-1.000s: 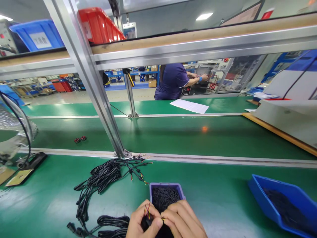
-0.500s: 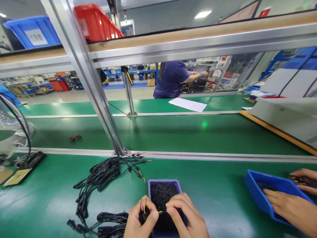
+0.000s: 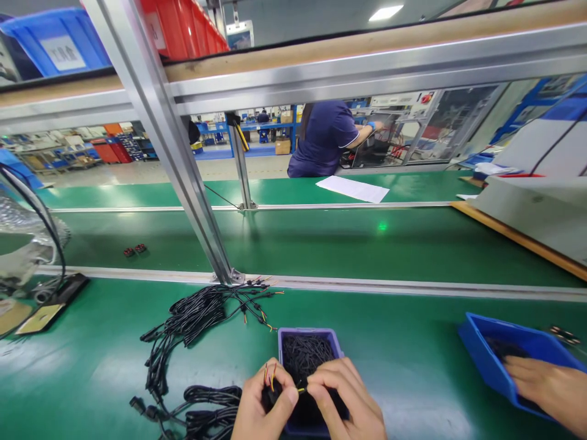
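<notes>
My left hand (image 3: 265, 400) is closed around the end of a black cable (image 3: 270, 394), whose thin red and yellow wires (image 3: 271, 376) stick up between the fingers. One yellow wire (image 3: 301, 390) points right, toward my right hand (image 3: 346, 397). The right thumb and fingertips pinch a small dark piece at that wire's tip; the fingers mostly cover it. Both hands are over the near part of a purple bin (image 3: 337, 345), which is filled with short, thin black tube-like pieces (image 3: 306, 354).
Black cables (image 3: 197, 315) with bared coloured ends lie left of the bin, and more coiled cables (image 3: 211, 406) lie nearer. At right, another person's hand (image 3: 545, 385) reaches into a blue bin (image 3: 486, 348). A metal post (image 3: 183, 165) rises behind the cables. Small connectors (image 3: 134, 250) lie farther back.
The view has shifted slightly. My hands keep nearly the same pose at the yellow wire. The other person's second hand has left view, and small parts now lie beside the blue bin.
</notes>
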### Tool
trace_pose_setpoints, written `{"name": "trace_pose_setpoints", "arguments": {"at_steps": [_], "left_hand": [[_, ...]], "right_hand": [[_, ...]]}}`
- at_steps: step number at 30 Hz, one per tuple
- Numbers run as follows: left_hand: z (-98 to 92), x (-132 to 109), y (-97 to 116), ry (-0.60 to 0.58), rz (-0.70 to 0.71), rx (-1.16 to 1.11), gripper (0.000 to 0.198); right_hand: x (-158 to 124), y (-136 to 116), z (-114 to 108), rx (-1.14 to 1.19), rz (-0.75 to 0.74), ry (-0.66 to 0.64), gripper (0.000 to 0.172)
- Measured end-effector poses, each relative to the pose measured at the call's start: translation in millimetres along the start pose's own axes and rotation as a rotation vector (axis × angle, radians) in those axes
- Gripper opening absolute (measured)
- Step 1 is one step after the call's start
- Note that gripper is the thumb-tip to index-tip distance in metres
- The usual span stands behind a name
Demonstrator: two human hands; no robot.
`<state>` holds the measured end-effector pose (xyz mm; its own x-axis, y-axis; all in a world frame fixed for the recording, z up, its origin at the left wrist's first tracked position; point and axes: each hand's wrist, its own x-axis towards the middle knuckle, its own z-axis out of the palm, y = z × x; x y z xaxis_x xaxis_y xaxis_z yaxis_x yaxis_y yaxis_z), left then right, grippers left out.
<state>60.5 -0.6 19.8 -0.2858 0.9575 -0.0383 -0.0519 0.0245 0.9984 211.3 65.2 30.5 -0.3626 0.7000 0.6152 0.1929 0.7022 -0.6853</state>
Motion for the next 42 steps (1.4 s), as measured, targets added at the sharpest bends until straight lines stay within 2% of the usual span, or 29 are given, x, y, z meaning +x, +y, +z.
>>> {"name": "trace_pose_setpoints", "arguments": {"at_steps": [7,10,13,20,27,37,42], "left_hand": [[0.2,-0.7,-2.5,-0.026,0.025,-0.016,0.044],[-0.4,-0.1,-3.6,-0.034,-0.005,-0.044,0.043],[-1.4,0.8,-3.1,-0.060,-0.009,-0.052,0.043],[-4.3,1.2,-5.1,-0.128,-0.004,-0.041,0.044],[-5.4,2.5,-10.7,-0.137,0.032,0.048,0.048],[-4.9,2.7,-5.2,-0.144,0.085,0.111,0.047],[-4.4,3.6,-12.2,-0.141,0.099,0.060,0.047]], "right_hand": [[3.7,0.4,0.1,-0.023,-0.045,0.023,0.013],[7.7,-2.4,0.0,0.072,-0.026,-0.020,0.020],[9.7,-2.2,0.0,0.146,-0.033,-0.087,0.020],[6.9,4.3,-2.3,0.166,0.180,0.049,0.013],[8.7,-0.5,-3.7,0.188,0.010,-0.013,0.022],[9.8,0.1,-5.6,0.143,-0.089,-0.026,0.018],[16.3,-6.3,-5.8,0.182,-0.129,-0.103,0.019]]}}
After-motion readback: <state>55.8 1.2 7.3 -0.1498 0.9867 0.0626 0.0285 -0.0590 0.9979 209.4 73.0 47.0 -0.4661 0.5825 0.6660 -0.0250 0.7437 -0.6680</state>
